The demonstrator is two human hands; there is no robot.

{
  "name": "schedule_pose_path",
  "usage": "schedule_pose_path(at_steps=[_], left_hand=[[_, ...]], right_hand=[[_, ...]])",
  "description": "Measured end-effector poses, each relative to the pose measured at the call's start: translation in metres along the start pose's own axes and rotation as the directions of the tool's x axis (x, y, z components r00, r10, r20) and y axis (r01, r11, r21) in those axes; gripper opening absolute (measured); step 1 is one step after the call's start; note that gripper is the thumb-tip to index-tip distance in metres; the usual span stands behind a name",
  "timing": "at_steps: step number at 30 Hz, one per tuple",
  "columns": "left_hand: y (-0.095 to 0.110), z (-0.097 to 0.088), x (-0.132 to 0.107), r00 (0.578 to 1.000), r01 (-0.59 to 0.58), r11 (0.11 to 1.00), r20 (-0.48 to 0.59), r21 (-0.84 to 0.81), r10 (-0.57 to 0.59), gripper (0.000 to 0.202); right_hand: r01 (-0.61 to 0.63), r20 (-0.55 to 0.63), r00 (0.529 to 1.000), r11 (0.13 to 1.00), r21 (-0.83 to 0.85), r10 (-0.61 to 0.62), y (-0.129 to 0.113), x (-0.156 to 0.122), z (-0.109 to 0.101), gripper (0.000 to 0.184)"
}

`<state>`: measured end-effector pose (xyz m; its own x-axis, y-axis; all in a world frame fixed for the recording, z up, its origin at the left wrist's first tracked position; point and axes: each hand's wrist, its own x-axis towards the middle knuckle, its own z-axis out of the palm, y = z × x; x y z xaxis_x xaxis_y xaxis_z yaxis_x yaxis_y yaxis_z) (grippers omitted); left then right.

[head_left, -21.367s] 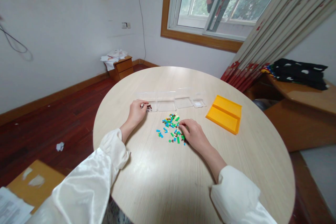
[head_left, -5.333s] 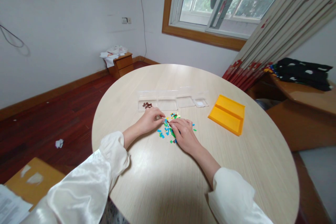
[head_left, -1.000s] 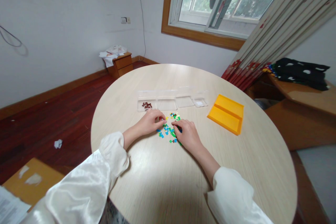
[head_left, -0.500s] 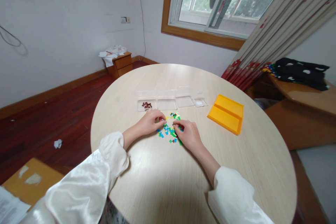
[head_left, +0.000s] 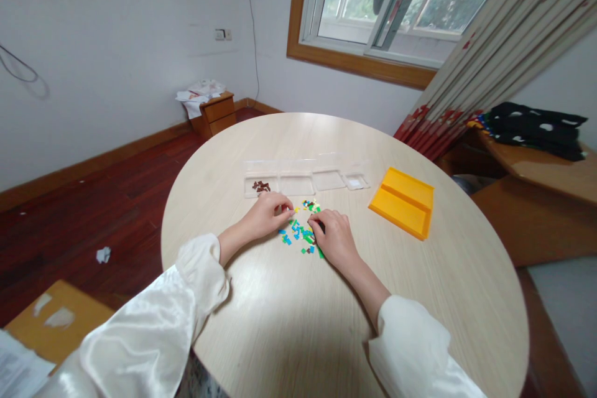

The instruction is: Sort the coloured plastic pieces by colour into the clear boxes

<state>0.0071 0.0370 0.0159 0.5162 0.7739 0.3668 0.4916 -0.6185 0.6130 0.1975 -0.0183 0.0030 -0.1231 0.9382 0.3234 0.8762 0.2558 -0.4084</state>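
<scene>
A loose pile of small building bricks [head_left: 298,231], blue, green, yellow and brown, lies on the table between my hands. My left hand [head_left: 268,216] is at the pile's left side, thumb and fingers drawn into a pinch; whatever is between the tips is too small to make out. On the right edge of the pile my right hand [head_left: 334,236] is also closed in a pinch, its fingertips touching down among the bricks. It covers part of the pile. Several brown bricks [head_left: 261,186] sit in the leftmost clear plastic box [head_left: 249,194], just beyond my left hand.
More clear boxes with raised lids stand in a row, among them a wide one [head_left: 298,193] and a small one [head_left: 357,186]. A yellow divided tray [head_left: 403,202] lies to the right on the round table [head_left: 289,336]. Behind are a window and curtain [head_left: 448,87].
My right hand has shifted very slightly up at the pile's edge, and its fingers have curled a little more. My left hand is almost where it was.
</scene>
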Motion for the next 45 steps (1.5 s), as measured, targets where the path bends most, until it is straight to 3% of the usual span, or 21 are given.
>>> schedule_pose_path(at_steps=[10, 22, 26, 29, 33, 37, 45], left_hand=[[0.008, 0.008, -0.003, 0.985, -0.171, 0.983, 0.019, -0.06, 0.173, 0.011], [0.01, 0.006, -0.004, 0.982, -0.183, 0.977, 0.021, -0.104, 0.186, 0.014], [0.008, 0.006, -0.003, 0.995, -0.096, 0.99, -0.016, -0.103, 0.095, 0.009], [0.005, 0.001, -0.001, 0.992, 0.015, 0.998, -0.123, -0.056, -0.022, 0.007], [-0.008, -0.012, 0.006, 0.939, 0.2, 0.98, -0.287, 0.011, -0.189, 0.007], [-0.028, -0.022, 0.011, 0.885, 0.309, 0.949, -0.386, 0.067, -0.261, 0.007], [-0.039, -0.027, 0.011, 0.866, 0.404, 0.897, -0.389, 0.178, -0.313, 0.007]], right_hand=[[0.039, -0.057, 0.998, 0.977, 0.209, -0.028, -0.013, -0.001, 0.001, 0.012], [0.021, -0.041, 0.999, 0.905, 0.425, -0.004, -0.013, 0.001, 0.006, 0.016], [0.086, -0.119, 0.992, 0.949, 0.304, -0.052, -0.007, 0.005, 0.004, 0.016], [0.079, -0.179, 0.982, 0.99, 0.115, -0.058, 0.002, 0.011, 0.003, 0.016], [0.057, -0.17, 0.983, 0.998, -0.033, -0.062, 0.014, 0.018, 0.007, 0.021], [0.081, -0.131, 0.987, 0.992, -0.096, -0.093, 0.014, 0.021, 0.01, 0.021], [0.022, -0.116, 0.992, 0.986, -0.165, -0.042, 0.01, 0.03, 0.012, 0.016]])
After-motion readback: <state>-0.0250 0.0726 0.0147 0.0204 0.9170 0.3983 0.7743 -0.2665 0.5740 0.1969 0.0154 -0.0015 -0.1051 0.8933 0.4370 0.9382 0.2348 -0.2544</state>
